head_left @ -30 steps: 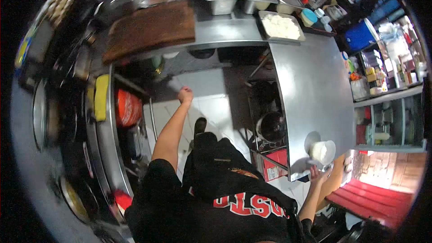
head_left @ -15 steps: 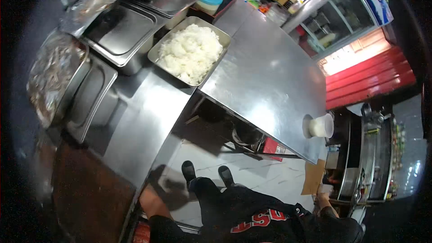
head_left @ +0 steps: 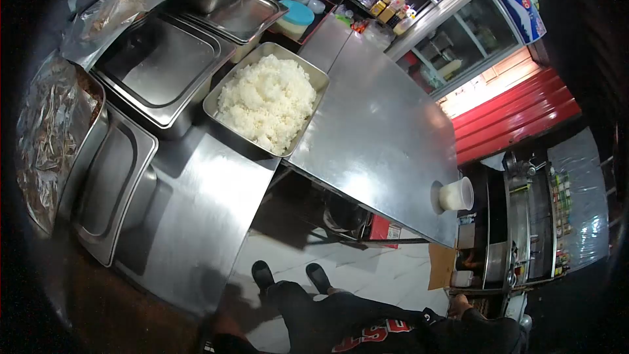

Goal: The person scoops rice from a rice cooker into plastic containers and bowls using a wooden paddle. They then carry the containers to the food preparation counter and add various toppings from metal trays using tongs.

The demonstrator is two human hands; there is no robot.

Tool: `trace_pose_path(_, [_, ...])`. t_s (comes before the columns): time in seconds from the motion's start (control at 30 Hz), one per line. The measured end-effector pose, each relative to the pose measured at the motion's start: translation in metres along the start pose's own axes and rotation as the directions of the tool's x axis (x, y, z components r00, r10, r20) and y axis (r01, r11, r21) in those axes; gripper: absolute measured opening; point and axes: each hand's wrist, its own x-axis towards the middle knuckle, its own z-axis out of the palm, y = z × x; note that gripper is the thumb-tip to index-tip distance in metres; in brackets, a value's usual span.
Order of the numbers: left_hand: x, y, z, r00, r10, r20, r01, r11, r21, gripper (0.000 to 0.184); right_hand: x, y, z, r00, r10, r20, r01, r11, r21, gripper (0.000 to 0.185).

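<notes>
My right hand (head_left: 460, 305) is at the lower right, at the edge of a low shelf, just below a small white container (head_left: 462, 278). Its fingers are too small and partly hidden to show whether they grip anything. At the bottom left, my left forearm (head_left: 228, 328) is dim beside the steel counter, and the hand cannot be made out. On the counter, a steel pan (head_left: 209, 106) holds a heap of cooked white rice (head_left: 268, 101). A translucent plastic tub (head_left: 456, 195) with whitish contents stands near the far corner of the steel table (head_left: 380, 118).
Lidded steel food pans (head_left: 157, 65) line the counter's left side. A foil-covered tray (head_left: 52, 137) and an empty-looking steel lid or pan (head_left: 118, 183) lie nearer. Beyond are a blue-lidded tub (head_left: 295, 14), a glass-front fridge (head_left: 458, 39) and a shelf with bottles (head_left: 561, 216).
The whole view has shifted, with the counter items lower and further left. My right hand has drawn down from the white container, which it touched before. My left forearm shows less.
</notes>
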Motion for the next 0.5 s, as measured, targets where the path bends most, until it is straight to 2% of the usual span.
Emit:
trace_pose_path(0.03, [0.001, 0.000, 0.002, 1.000, 0.000, 0.002, 0.000, 1.000, -0.004, 0.025, -0.024, -0.014, -0.003, 0.984, 0.145, 0.101, -0.164, 0.964, 0.211, 0.025])
trace_pose_path(0.07, [0.001, -0.001, 0.003, 1.000, -0.002, 0.002, 0.002, 1.000, -0.004, 0.025, -0.003, -0.001, 0.000, 0.976, 0.159, 0.149, -0.194, 0.946, 0.261, 0.026])
trace_pose_path(0.17, [-0.002, 0.002, 0.000, 1.000, -0.010, 0.014, 0.011, 1.000, -0.005, 0.026, 0.056, 0.037, 0.002, 0.946, 0.020, 0.324, -0.119, 0.950, 0.289, 0.032])
trace_pose_path(0.2, [-0.003, 0.005, -0.002, 1.000, -0.012, 0.015, 0.012, 1.000, -0.003, 0.027, 0.087, 0.054, 0.001, 0.909, -0.049, 0.415, -0.103, 0.936, 0.336, 0.034])
trace_pose_path(0.23, [-0.004, 0.010, -0.002, 1.000, -0.009, 0.015, 0.009, 1.000, 0.013, 0.027, 0.127, 0.071, -0.001, 0.828, -0.123, 0.548, -0.139, 0.900, 0.413, 0.037])
trace_pose_path(0.3, [-0.004, 0.013, -0.003, 1.000, -0.008, 0.016, 0.008, 1.000, 0.010, 0.028, 0.066, 0.032, 0.006, 0.960, -0.042, 0.276, -0.043, 0.954, 0.295, 0.031])
trace_pose_path(0.33, [-0.005, 0.015, -0.003, 1.000, 0.001, 0.014, -0.001, 1.000, 0.007, 0.028, 0.024, 0.004, 0.010, 0.991, 0.000, 0.131, -0.029, 0.975, 0.219, 0.029])
trace_pose_path(0.43, [-0.007, 0.020, -0.007, 1.000, 0.014, 0.019, -0.013, 1.000, 0.000, 0.029, 0.044, 0.016, 0.017, 0.967, -0.165, 0.195, 0.153, 0.985, 0.075, 0.036])
trace_pose_path(0.5, [-0.008, 0.021, -0.017, 0.999, 0.047, 0.010, -0.047, 0.999, -0.018, 0.030, 0.031, 0.015, 0.011, 0.941, -0.073, 0.329, -0.082, 0.897, 0.434, 0.038])
